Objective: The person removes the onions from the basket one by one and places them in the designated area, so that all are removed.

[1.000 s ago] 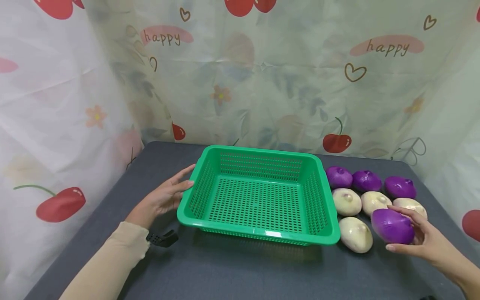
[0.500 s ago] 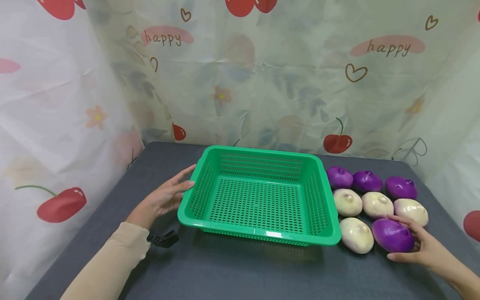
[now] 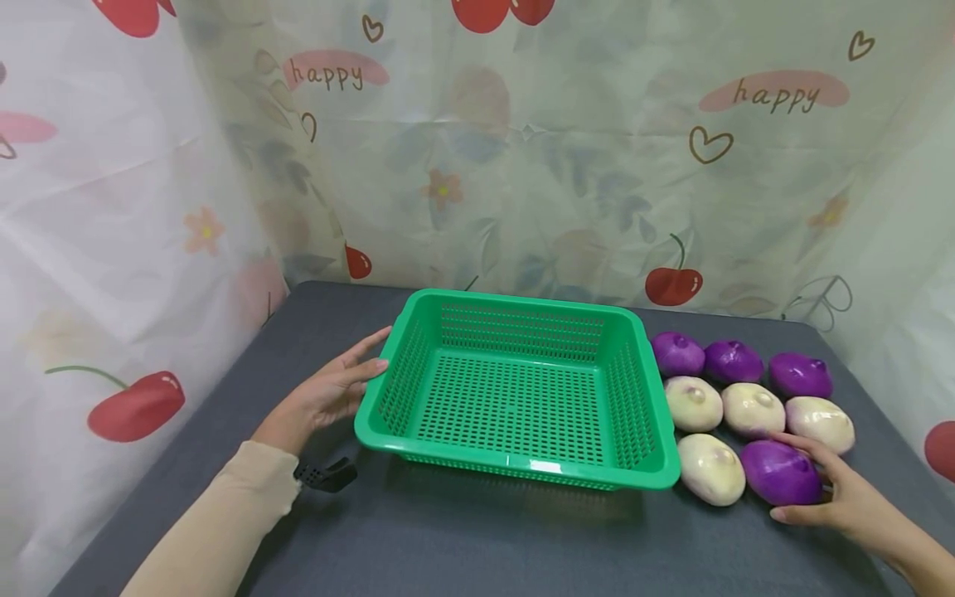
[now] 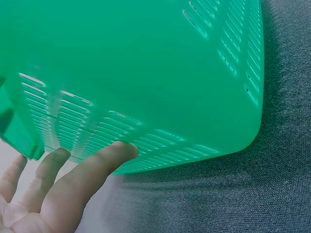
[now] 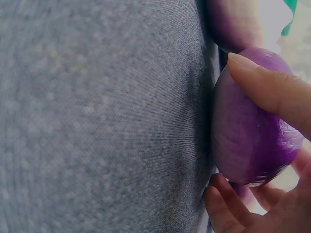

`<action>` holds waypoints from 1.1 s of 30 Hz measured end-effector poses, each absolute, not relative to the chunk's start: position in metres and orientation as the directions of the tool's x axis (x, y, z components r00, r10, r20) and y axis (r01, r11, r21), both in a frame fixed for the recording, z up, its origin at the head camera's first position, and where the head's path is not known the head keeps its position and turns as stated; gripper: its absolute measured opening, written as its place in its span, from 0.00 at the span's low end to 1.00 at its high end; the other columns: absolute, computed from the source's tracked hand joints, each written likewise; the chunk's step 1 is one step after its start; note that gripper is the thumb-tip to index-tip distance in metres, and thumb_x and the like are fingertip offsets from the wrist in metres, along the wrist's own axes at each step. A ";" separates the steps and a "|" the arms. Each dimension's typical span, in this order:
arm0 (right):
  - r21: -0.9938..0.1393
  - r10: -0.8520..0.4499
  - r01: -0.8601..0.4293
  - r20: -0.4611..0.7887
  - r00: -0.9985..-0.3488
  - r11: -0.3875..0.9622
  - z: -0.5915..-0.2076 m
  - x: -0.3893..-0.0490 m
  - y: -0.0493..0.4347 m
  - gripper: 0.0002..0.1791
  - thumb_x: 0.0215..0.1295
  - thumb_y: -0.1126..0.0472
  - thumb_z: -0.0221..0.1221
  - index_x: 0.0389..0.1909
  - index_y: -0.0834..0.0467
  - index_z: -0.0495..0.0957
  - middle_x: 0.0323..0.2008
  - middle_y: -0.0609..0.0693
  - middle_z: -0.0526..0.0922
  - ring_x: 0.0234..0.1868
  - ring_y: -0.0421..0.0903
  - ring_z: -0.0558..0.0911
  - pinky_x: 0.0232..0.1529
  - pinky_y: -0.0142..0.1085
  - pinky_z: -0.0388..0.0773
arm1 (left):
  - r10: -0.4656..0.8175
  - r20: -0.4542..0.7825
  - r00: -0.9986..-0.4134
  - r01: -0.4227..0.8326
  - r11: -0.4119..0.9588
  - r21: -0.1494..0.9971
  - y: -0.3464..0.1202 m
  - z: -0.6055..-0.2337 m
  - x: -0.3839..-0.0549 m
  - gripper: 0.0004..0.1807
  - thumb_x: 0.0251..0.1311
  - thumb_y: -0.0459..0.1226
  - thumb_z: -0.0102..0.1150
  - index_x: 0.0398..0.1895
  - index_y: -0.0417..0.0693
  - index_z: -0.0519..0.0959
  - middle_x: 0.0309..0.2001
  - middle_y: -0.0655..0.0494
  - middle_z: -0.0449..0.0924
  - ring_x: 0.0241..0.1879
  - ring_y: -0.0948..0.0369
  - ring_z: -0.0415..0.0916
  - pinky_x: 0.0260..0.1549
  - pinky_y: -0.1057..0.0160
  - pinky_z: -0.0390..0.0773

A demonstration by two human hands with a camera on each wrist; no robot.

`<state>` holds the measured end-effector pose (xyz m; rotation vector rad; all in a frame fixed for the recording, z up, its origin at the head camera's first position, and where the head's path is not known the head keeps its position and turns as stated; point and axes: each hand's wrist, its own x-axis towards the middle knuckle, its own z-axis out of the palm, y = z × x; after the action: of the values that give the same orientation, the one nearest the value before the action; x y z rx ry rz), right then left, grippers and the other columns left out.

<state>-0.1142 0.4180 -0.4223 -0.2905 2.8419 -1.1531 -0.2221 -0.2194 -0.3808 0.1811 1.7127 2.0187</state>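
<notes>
My right hand (image 3: 843,493) grips a purple turnip (image 3: 781,473) at the near right, thumb on the near side and fingers over the far side. It sits on the table beside a white-topped turnip (image 3: 711,470). The right wrist view shows the held turnip (image 5: 252,131) paler on its table side, with the thumb (image 5: 265,87) across it. My left hand (image 3: 324,390) touches the left side of a green plastic basket (image 3: 515,477); in the left wrist view its fingers (image 4: 92,170) extend against the slotted wall. No contents show in the basket.
Three more purple-topped turnips (image 3: 734,362) line the back right, with three white-topped ones (image 3: 753,408) in the row before them. A dark grey cloth covers the table (image 3: 462,539). A printed curtain (image 3: 522,166) encloses the back and sides.
My right hand has lowered the purple turnip to the table, beside the near white-topped one. My left hand and the basket have stayed in place.
</notes>
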 end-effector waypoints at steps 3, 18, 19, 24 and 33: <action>-0.697 -0.208 -0.162 0.019 -0.978 0.699 -0.423 -0.115 0.419 0.51 0.52 0.69 0.69 0.74 0.49 0.53 0.53 0.18 0.52 0.46 0.19 0.63 0.35 0.26 0.72 | 0.439 -0.205 -0.875 -0.273 -0.096 0.957 -0.219 -0.380 -0.222 0.38 0.73 0.38 0.47 0.78 0.69 0.41 0.70 0.39 0.55 0.52 0.54 0.79 0.46 0.49 0.81; -0.693 -0.219 -0.186 0.041 -0.975 0.696 -0.422 -0.112 0.421 0.51 0.53 0.70 0.68 0.75 0.49 0.51 0.55 0.18 0.53 0.48 0.18 0.62 0.36 0.24 0.71 | 0.445 -0.213 -0.870 -0.285 -0.101 0.953 -0.216 -0.380 -0.225 0.39 0.73 0.38 0.48 0.78 0.69 0.41 0.70 0.40 0.55 0.52 0.54 0.80 0.46 0.50 0.81; -0.693 -0.221 -0.193 0.050 -0.974 0.694 -0.422 -0.112 0.421 0.51 0.53 0.70 0.69 0.75 0.50 0.52 0.55 0.18 0.53 0.48 0.17 0.62 0.36 0.23 0.71 | 0.446 -0.213 -0.869 -0.284 -0.099 0.954 -0.216 -0.380 -0.225 0.39 0.73 0.38 0.48 0.78 0.69 0.41 0.71 0.39 0.54 0.52 0.54 0.79 0.46 0.50 0.81; -0.676 -0.214 -0.180 0.033 -0.976 0.714 -0.415 -0.116 0.423 0.51 0.54 0.67 0.69 0.75 0.54 0.49 0.64 0.30 0.59 0.54 0.29 0.69 0.36 0.23 0.71 | 0.437 -0.229 -0.870 -0.282 -0.061 0.957 -0.216 -0.379 -0.225 0.40 0.72 0.40 0.50 0.77 0.70 0.41 0.72 0.39 0.54 0.53 0.54 0.79 0.48 0.48 0.79; -0.627 -0.161 -0.046 -0.127 -0.979 0.778 -0.374 -0.129 0.424 0.44 0.68 0.54 0.60 0.75 0.62 0.44 0.67 0.69 0.55 0.57 0.41 0.69 0.38 0.23 0.74 | 0.378 -0.246 -0.892 -0.170 0.223 0.960 -0.229 -0.363 -0.220 0.41 0.70 0.51 0.49 0.78 0.59 0.41 0.73 0.39 0.54 0.69 0.41 0.60 0.56 0.39 0.72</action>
<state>-0.1287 0.4244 -0.3736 -0.1642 2.7966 -0.9790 -0.2203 -0.2291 -0.3633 0.1913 2.0725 1.7125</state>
